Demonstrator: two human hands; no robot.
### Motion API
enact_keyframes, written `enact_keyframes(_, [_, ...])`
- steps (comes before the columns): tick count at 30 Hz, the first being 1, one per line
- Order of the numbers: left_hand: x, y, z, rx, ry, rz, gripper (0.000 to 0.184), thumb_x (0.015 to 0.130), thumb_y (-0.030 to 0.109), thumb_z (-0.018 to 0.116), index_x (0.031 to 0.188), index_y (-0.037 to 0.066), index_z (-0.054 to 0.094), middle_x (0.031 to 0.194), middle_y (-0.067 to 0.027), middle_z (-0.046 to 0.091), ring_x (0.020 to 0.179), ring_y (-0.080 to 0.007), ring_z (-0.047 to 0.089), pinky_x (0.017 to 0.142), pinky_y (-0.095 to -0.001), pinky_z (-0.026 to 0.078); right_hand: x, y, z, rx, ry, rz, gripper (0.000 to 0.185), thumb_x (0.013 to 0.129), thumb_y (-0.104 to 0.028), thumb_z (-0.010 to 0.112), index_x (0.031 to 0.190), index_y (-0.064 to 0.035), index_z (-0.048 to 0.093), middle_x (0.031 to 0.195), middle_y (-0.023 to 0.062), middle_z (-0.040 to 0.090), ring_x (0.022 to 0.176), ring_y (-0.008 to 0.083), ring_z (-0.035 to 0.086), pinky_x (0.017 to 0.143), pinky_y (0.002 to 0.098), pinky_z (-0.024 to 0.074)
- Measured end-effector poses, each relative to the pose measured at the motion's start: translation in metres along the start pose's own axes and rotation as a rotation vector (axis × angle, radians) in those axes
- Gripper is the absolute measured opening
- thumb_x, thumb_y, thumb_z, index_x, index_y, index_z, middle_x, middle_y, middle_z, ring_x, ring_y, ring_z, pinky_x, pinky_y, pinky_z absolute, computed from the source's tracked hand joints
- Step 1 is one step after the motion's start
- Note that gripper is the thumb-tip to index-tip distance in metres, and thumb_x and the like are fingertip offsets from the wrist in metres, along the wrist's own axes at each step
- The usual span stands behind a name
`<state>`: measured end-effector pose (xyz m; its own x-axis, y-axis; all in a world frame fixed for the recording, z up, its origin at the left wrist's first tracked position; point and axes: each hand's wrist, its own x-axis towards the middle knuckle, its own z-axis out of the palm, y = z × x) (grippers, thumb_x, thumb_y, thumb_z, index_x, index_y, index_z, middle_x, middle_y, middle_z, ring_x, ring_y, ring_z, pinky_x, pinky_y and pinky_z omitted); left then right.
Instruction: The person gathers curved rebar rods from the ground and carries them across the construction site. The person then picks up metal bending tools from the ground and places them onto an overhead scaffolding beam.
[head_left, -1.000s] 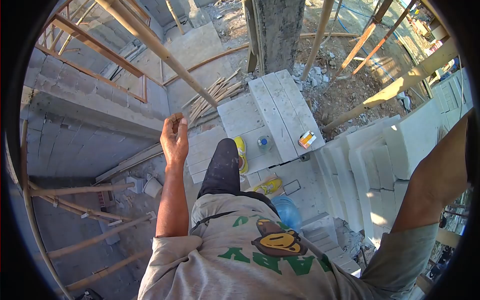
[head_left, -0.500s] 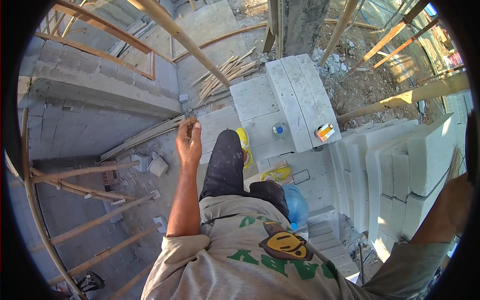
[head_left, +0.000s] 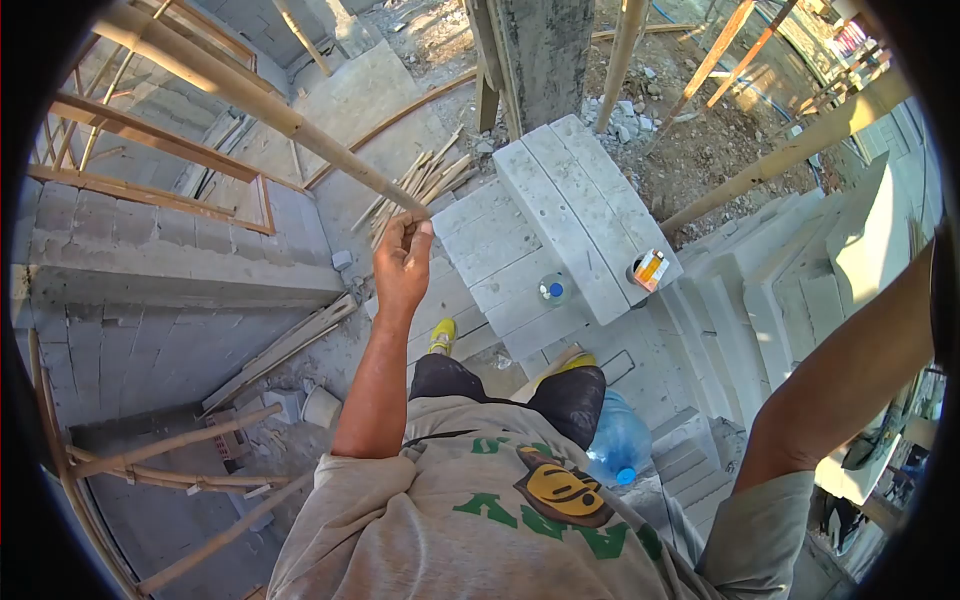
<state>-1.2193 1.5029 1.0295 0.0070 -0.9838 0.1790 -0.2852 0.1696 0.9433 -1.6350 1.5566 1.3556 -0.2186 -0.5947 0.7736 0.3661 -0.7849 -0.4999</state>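
Observation:
My left hand (head_left: 402,265) is raised at chest height in front of me. Its fingers are loosely curled with a gap to the thumb, and I see nothing held. In the view it overlaps the foot of a slanting bamboo pole (head_left: 300,130); contact cannot be made out. My right forearm (head_left: 850,350) reaches out past the right edge, and that hand is out of sight. Ahead are stacked pale concrete blocks (head_left: 560,200). A clear bottle with a blue cap (head_left: 553,289) and a dark cup with an orange-and-white packet (head_left: 651,270) stand on them.
A large blue water jug (head_left: 618,435) is beside my leg. More blocks (head_left: 810,300) lean along the right. Thin wood strips (head_left: 430,185) lie on the floor ahead. A block wall (head_left: 180,290), bamboo bars (head_left: 190,440) and a white bucket (head_left: 321,408) are at left.
My view has turned and moved forward, and my feet have changed position on the blocks. The left hand now appears farther right. More of my right arm shows.

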Motion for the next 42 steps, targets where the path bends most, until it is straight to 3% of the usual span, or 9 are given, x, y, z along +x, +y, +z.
enact_keyframes(3, [0.02, -0.046, 0.014, 0.05, -0.132, -0.011, 0.023, 0.089, 0.013, 0.057, 0.107, -0.001, 0.057, 0.091, -0.0065, 0.061, 0.082, -0.0108, 0.057, 0.075, -0.0253, 0.046, -0.131, 0.133, 0.023, -0.028, 0.19, 0.462, 0.049, 0.095, -0.035, 0.037, 0.111, 0.0076, 0.054, 0.109, 0.0238, 0.059, 0.099, 0.0317, 0.059, 0.089, 0.0379, 0.0453])
enact_keyframes(6, [0.036, -0.119, 0.021, -0.002, -0.293, -0.016, 0.024, 0.088, 0.013, 0.057, 0.108, -0.001, 0.056, 0.088, -0.0067, 0.062, 0.079, -0.0114, 0.058, 0.073, -0.0257, 0.047, -0.285, 0.261, 0.065, -0.348, 0.22, 1.066, 0.039, 0.092, -0.034, 0.049, 0.105, 0.0015, 0.059, 0.094, 0.0111, 0.064, 0.087, 0.0179, 0.061, 0.078, 0.0302, 0.0478])
enact_keyframes(9, [0.064, -0.202, 0.001, -0.011, -0.448, -0.012, 0.026, 0.088, 0.014, 0.057, 0.11, 0.0, 0.056, 0.088, -0.0075, 0.062, 0.079, -0.0129, 0.058, 0.074, -0.0265, 0.047, -0.432, 0.363, 0.088, -0.605, 0.194, 1.297, 0.037, 0.086, -0.031, 0.054, 0.093, 0.0051, 0.062, 0.079, 0.0088, 0.063, 0.074, 0.0149, 0.058, 0.069, 0.0289, 0.0451])
enact_keyframes(16, [0.067, -0.327, -0.175, 0.021, -0.364, -0.498, 0.03, 0.088, 0.017, 0.055, 0.11, -0.002, 0.055, 0.086, -0.0085, 0.063, 0.076, -0.0135, 0.06, 0.072, -0.0272, 0.048, -0.566, 0.406, 0.174, -0.704, 0.262, 1.837, 0.04, 0.083, -0.032, 0.057, 0.093, 0.0053, 0.063, 0.085, 0.0175, 0.066, 0.08, 0.0257, 0.065, 0.073, 0.033, 0.0493])
enact_keyframes(19, [0.075, -0.369, -0.236, 0.023, -0.29, -0.62, 0.027, 0.087, 0.017, 0.056, 0.105, -0.004, 0.057, 0.085, -0.009, 0.063, 0.072, -0.0135, 0.061, 0.069, -0.026, 0.048, -0.557, 0.418, 0.178, -1.105, -0.171, 1.737, 0.039, 0.082, -0.034, 0.057, 0.093, 0.0028, 0.064, 0.088, 0.0209, 0.066, 0.082, 0.0335, 0.065, 0.075, 0.0375, 0.0492])
enact_keyframes(25, [0.138, -0.401, -0.279, -0.044, -0.226, -0.603, 0.025, 0.085, 0.017, 0.056, 0.1, -0.002, 0.058, 0.083, -0.0088, 0.063, 0.07, -0.0139, 0.06, 0.065, -0.0266, 0.049, -0.523, 0.488, 0.177, -1.159, 0.336, 1.524, 0.035, 0.083, -0.032, 0.057, 0.091, 0.0015, 0.064, 0.081, 0.0174, 0.066, 0.077, 0.0289, 0.064, 0.072, 0.0365, 0.0487])
enact_keyframes(28, [0.165, -0.402, -0.279, -0.084, -0.233, -0.534, 0.025, 0.085, 0.018, 0.057, 0.1, -0.002, 0.058, 0.083, -0.0085, 0.063, 0.071, -0.0142, 0.061, 0.065, -0.0271, 0.048, -0.503, 0.521, 0.192, -1.092, 0.309, 1.414, 0.034, 0.084, -0.028, 0.057, 0.094, 0.0035, 0.063, 0.08, 0.0125, 0.066, 0.072, 0.0196, 0.064, 0.068, 0.0312, 0.0497])
enact_keyframes(36, [0.14, -0.41, -0.287, -0.081, -0.294, -0.57, 0.025, 0.086, 0.018, 0.057, 0.102, -0.001, 0.057, 0.085, -0.0081, 0.063, 0.071, -0.0141, 0.061, 0.066, -0.0277, 0.047, -0.516, 0.515, 0.234, -1.161, 0.18, 1.542, 0.036, 0.084, -0.035, 0.056, 0.093, -0.0014, 0.065, 0.087, 0.0209, 0.065, 0.085, 0.036, 0.063, 0.077, 0.0396, 0.0482])
enact_keyframes(42, [0.119, -0.378, -0.268, -0.094, -0.343, -0.613, 0.027, 0.087, 0.02, 0.055, 0.104, -0.001, 0.057, 0.086, -0.0081, 0.064, 0.072, -0.0126, 0.061, 0.064, -0.0262, 0.045, -0.547, 0.484, 0.222, -1.259, 0.096, 1.557, 0.038, 0.083, -0.034, 0.057, 0.094, 0.0007, 0.064, 0.086, 0.0204, 0.066, 0.084, 0.0329, 0.064, 0.075, 0.0382, 0.0484])
